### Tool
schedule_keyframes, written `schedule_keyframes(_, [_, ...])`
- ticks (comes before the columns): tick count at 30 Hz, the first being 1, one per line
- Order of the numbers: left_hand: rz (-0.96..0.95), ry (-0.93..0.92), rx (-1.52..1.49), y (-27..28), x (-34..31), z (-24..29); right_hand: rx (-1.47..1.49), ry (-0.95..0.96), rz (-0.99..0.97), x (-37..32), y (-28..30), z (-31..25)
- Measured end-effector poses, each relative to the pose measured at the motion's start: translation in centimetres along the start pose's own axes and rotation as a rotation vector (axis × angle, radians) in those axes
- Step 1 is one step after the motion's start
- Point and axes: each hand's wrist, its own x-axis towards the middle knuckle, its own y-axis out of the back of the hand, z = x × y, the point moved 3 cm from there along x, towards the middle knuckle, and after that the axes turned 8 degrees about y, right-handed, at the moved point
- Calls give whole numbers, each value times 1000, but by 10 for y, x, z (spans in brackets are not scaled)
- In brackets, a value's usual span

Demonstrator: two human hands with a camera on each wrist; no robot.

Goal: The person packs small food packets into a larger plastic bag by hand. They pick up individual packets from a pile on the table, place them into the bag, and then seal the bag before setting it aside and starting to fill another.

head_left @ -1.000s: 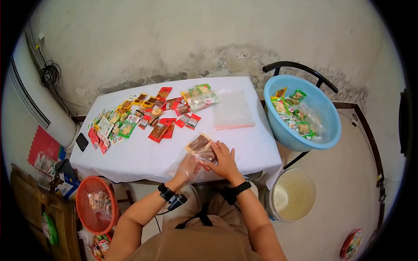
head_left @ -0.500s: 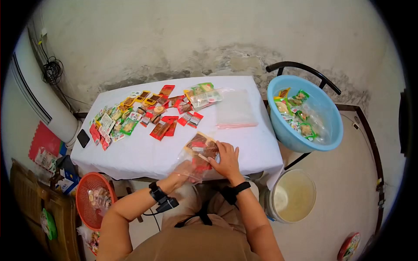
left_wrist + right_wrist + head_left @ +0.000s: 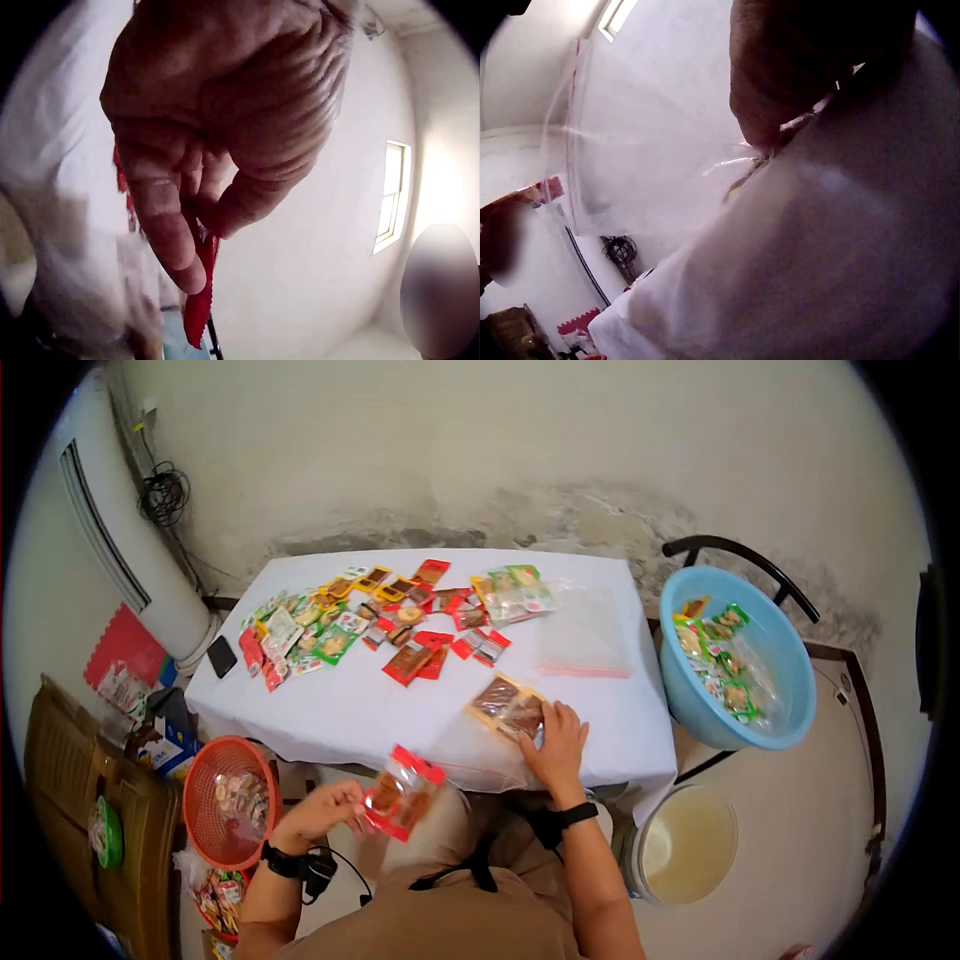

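Note:
In front of the table's near edge, my left hand (image 3: 325,812) pinches a red-edged snack packet (image 3: 403,792) with a clear window and brown food inside. Thumb and fingertips hold the packet (image 3: 199,311) by its end in the left wrist view. My right hand (image 3: 557,750) grips a clear plastic bag (image 3: 478,758) at the front of the table, over the yellow-edged packet (image 3: 503,702) of brown food inside it. The bag's open end (image 3: 574,150) stands spread in the right wrist view, where the right hand (image 3: 802,67) is dark and its fingers partly hidden.
Several red, yellow and green snack packets (image 3: 335,622) lie across the white-covered table (image 3: 340,710). A filled bag (image 3: 515,595) and flat clear bags (image 3: 585,635) are at the back right. A blue tub (image 3: 690,705) stands right, a bucket (image 3: 690,845) below, a red basket (image 3: 190,820) left.
My left hand has moved from the clear bag to the lower left, with the red-edged packet now outside the bag. The right hand stays at the bag. The head view has shifted.

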Motion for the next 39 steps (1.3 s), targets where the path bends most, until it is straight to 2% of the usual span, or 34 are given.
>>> schedule_keyframes(2, [223, -123, -72, 23, -2, 9, -35, -9, -11, -1, 1, -1])
schedule_keyframes(5, [347, -239, -113, 47, 22, 33, -46, 13, -2, -2, -1, 0])
schedule_keyframes(7, [395, -293, -9, 79, 57, 30, -51, 22, -1, -3, -1, 1])
schedule_keyframes(10, [374, -292, -111, 91, 105, 45, -55, 37, 6, -4, 0, -1])
schedule_keyframes(12, [738, -141, 272, 113, 136, 37, -64, 33, -6, -4, 0, -1])
schedule_keyframes(13, [742, -147, 266, 118, 147, 35, -67, 41, -5, -4, 1, -1])
schedule_keyframes(15, [959, -396, 692, 121, 153, 47, -55, 31, -14, -3, 2, -3])
schedule_keyframes(23, [872, -322, 810, 161, 197, 105, -82, 18, -27, -4, 3, -6])
schedule_keyframes(28, [846, -270, 923, 125, 226, 157, -67, 39, -23, -4, 6, -9])
schedule_keyframes(29, [815, -375, 1110, 125, 248, 158, -71, 45, -31, -4, 5, -10])
schedule_keyframes(30, [810, -382, 1106, 129, 271, 156, -76, 52, -38, -3, 6, -10])
schedule_keyframes(32, [725, -575, 1341, 123, 311, 160, -92, 57, -30, -3, 6, -10])
schedule_keyframes(33, [690, -448, 1365, 108, 307, 168, -96, 64, -30, -4, 4, -9])
schedule_keyframes(34, [685, -461, 1359, 106, 318, 169, -101, 72, -31, -4, 3, -8])
schedule_keyframes(36, [730, -352, 1498, 111, 344, 170, -121, 79, -29, -4, 4, -6])
schedule_keyframes(38, [730, -356, 1477, 115, 362, 173, -100, 57, -62, -3, 5, -8])
schedule_keyframes(39, [593, -158, 1428, 111, 358, 179, -101, 52, -68, -2, 6, -9])
